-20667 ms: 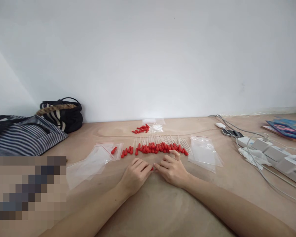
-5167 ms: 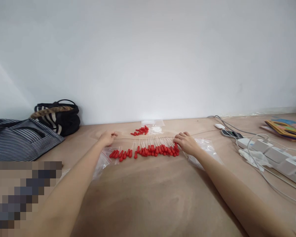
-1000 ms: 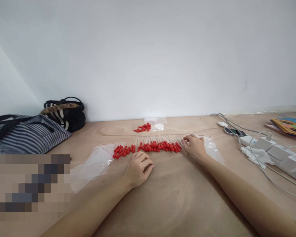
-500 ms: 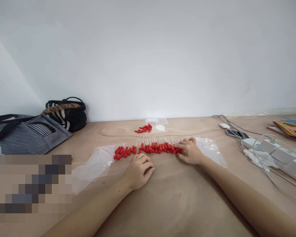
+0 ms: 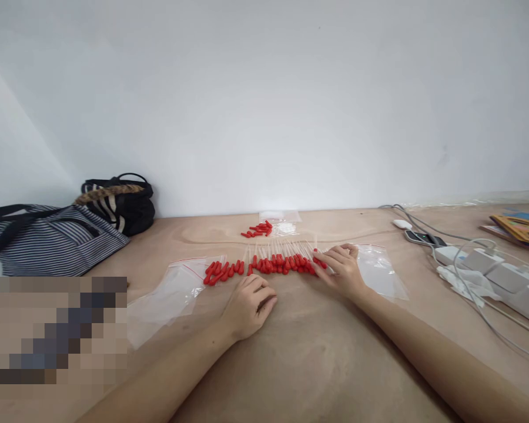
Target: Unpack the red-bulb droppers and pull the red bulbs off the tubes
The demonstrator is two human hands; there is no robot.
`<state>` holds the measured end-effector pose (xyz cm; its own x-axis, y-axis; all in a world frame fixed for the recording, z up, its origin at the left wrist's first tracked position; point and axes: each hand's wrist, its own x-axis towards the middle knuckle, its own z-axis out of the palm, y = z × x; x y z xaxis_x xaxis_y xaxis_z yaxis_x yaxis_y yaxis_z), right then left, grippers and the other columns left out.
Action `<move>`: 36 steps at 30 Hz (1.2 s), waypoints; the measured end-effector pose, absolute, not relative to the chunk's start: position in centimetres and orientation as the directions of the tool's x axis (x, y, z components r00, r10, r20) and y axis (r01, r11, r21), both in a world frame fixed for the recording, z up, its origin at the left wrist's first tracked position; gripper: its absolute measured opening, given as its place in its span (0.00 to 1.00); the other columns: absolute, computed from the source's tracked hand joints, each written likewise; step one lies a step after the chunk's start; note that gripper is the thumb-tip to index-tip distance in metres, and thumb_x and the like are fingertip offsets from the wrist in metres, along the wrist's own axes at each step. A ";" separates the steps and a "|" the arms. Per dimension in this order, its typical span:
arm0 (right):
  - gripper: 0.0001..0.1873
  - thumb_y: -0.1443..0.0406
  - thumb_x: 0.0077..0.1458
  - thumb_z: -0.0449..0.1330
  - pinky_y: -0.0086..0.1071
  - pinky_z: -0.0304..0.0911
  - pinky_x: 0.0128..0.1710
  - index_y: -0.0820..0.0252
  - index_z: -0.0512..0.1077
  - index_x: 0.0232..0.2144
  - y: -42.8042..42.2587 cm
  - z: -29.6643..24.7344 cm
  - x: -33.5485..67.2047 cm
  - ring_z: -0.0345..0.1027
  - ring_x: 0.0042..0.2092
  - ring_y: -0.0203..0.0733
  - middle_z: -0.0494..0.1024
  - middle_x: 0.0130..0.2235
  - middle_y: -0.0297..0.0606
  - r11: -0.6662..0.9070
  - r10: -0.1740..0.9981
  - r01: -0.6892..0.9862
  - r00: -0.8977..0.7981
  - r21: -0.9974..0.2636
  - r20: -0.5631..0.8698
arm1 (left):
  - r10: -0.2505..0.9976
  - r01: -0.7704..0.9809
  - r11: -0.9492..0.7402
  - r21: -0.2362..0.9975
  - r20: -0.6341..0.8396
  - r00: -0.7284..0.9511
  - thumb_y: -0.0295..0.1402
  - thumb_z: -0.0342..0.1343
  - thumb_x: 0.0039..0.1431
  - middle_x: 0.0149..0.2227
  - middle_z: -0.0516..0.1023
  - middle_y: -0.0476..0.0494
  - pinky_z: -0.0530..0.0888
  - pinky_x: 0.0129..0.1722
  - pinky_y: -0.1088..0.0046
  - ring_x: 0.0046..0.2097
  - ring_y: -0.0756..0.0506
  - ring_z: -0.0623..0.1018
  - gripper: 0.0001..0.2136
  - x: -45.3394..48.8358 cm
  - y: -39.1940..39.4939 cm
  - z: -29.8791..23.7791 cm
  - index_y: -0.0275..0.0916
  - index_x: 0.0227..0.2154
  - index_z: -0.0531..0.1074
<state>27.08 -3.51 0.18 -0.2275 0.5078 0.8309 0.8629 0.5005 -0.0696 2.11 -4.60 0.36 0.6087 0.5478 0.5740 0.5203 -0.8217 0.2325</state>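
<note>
Sticks are apparently carrying red bulbs at centre, left-end bulbs showing none, the left hand curling loosely open, seemingly empty, the right hand touching bulbs, its partly curled grip's hold unclear.

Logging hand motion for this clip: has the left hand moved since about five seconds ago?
Yes. Against the striped bag, the left hand now sits farther right and lower in the view.

The background is filled by a plain white wall, whose foot is met by the back edge of a wood-grain tabletop. At the wall's left end, a paler side wall is set off by a slanting line. Soft, diffuse light is cast over the wall, and its right part is marked by a faint smudge.
</note>
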 end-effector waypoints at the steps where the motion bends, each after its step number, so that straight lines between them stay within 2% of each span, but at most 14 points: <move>1: 0.07 0.64 0.52 0.55 0.37 0.44 0.43 0.57 0.72 0.33 -3.9 0.3 26.4 0.65 0.31 0.33 0.75 0.26 0.32 0.519 0.476 0.853 -0.245 -0.045 0.845 | 0.563 0.511 -0.816 0.272 0.578 0.591 0.28 0.49 0.55 0.30 0.72 0.44 0.69 0.37 0.68 0.35 0.47 0.71 0.06 2.1 -4.6 0.4 0.38 0.30 0.71; 5: 0.06 0.67 0.52 0.56 0.36 0.45 0.43 0.58 0.71 0.35 -5.7 0.5 23.4 0.64 0.30 0.31 0.76 0.27 0.30 0.654 0.378 0.754 -0.387 0.053 0.841 | 0.710 0.481 -0.704 0.522 0.520 0.475 0.31 0.46 0.59 0.31 0.75 0.44 0.70 0.37 0.69 0.35 0.47 0.73 0.10 2.3 -4.8 0.6 0.37 0.36 0.72; 9: 0.06 0.67 0.53 0.55 0.37 0.45 0.41 0.59 0.70 0.35 -6.8 0.1 21.0 0.62 0.28 0.31 0.76 0.26 0.29 0.739 0.311 0.665 -0.477 0.107 0.822 | 0.821 0.361 -0.513 0.779 0.324 0.470 0.35 0.41 0.61 0.32 0.76 0.45 0.71 0.37 0.69 0.35 0.46 0.74 0.15 2.5 -4.9 0.9 0.37 0.37 0.72; 12: 0.07 0.67 0.53 0.55 0.37 0.45 0.41 0.59 0.70 0.35 -7.0 0.0 20.2 0.61 0.29 0.32 0.75 0.25 0.29 0.771 0.313 0.625 -0.539 0.121 0.782 | 0.825 0.269 -0.421 0.866 0.242 0.511 0.36 0.43 0.59 0.31 0.75 0.47 0.72 0.36 0.71 0.34 0.47 0.74 0.13 2.8 -5.0 1.0 0.36 0.35 0.71; 16: 0.09 0.65 0.53 0.54 0.38 0.44 0.41 0.59 0.69 0.38 -7.0 -0.1 20.2 0.62 0.34 0.34 0.76 0.29 0.31 0.813 0.324 0.567 -0.630 0.134 0.705 | 0.837 0.239 -0.394 0.887 0.240 0.491 0.34 0.48 0.56 0.30 0.74 0.47 0.72 0.34 0.73 0.33 0.49 0.74 0.08 2.9 -4.9 0.7 0.36 0.32 0.68; 19: 0.10 0.67 0.53 0.53 0.37 0.44 0.40 0.58 0.69 0.38 -7.0 -0.2 20.6 0.61 0.32 0.33 0.76 0.30 0.31 0.794 0.287 0.579 -0.624 0.183 0.727 | 0.829 0.343 -0.512 0.787 0.348 0.439 0.32 0.47 0.57 0.29 0.73 0.48 0.71 0.32 0.73 0.32 0.49 0.73 0.06 2.2 -4.5 0.4 0.36 0.33 0.67; 22: 0.09 0.69 0.52 0.53 0.36 0.44 0.40 0.57 0.70 0.36 -6.9 -0.3 21.1 0.60 0.30 0.31 0.75 0.28 0.30 0.690 0.241 0.674 -0.557 0.263 0.795 | 0.723 0.484 -0.691 0.538 0.490 0.487 0.30 0.48 0.57 0.29 0.73 0.47 0.69 0.33 0.72 0.32 0.49 0.72 0.05 1.3 -4.2 0.5 0.37 0.32 0.68; 25: 0.09 0.66 0.53 0.55 0.37 0.43 0.43 0.57 0.70 0.38 -6.5 -0.5 21.3 0.61 0.35 0.33 0.75 0.33 0.33 0.595 0.295 0.753 -0.532 0.283 0.794 | 0.577 0.499 -0.811 0.307 0.561 0.593 0.28 0.49 0.57 0.30 0.74 0.47 0.67 0.35 0.71 0.33 0.48 0.71 0.05 1.0 -4.4 0.7 0.38 0.30 0.69; 28: 0.07 0.64 0.55 0.54 0.39 0.41 0.45 0.58 0.71 0.35 -6.1 -0.7 21.2 0.59 0.34 0.34 0.73 0.26 0.32 0.597 0.352 0.753 -0.557 0.278 0.752 | 0.478 0.491 -0.857 0.158 0.601 0.641 0.28 0.48 0.58 0.30 0.74 0.47 0.66 0.36 0.69 0.33 0.48 0.70 0.06 1.4 -4.7 0.6 0.38 0.29 0.69; 32: 0.10 0.67 0.56 0.51 0.39 0.41 0.45 0.59 0.69 0.24 -5.8 -1.1 20.9 0.54 0.30 0.33 0.66 0.19 0.30 0.625 0.381 0.735 -0.581 0.263 0.719 | 0.444 0.517 -0.854 0.060 0.602 0.664 0.30 0.47 0.59 0.28 0.74 0.46 0.64 0.37 0.68 0.33 0.47 0.69 0.07 1.8 -4.8 0.3 0.38 0.30 0.70; 36: 0.12 0.67 0.56 0.50 0.38 0.41 0.42 0.61 0.67 0.22 -5.8 -1.2 21.0 0.53 0.29 0.33 0.64 0.19 0.29 0.675 0.359 0.693 -0.607 0.252 0.709 | 0.461 0.546 -0.837 0.026 0.572 0.678 0.31 0.47 0.59 0.26 0.72 0.48 0.62 0.37 0.68 0.31 0.48 0.68 0.09 1.6 -4.7 0.2 0.38 0.28 0.70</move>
<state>21.04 -5.83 -1.15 -0.6069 0.3588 0.7092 0.6933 0.6752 0.2517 1.60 -4.74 0.18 0.6784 0.4606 0.5724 0.5464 -0.8371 0.0261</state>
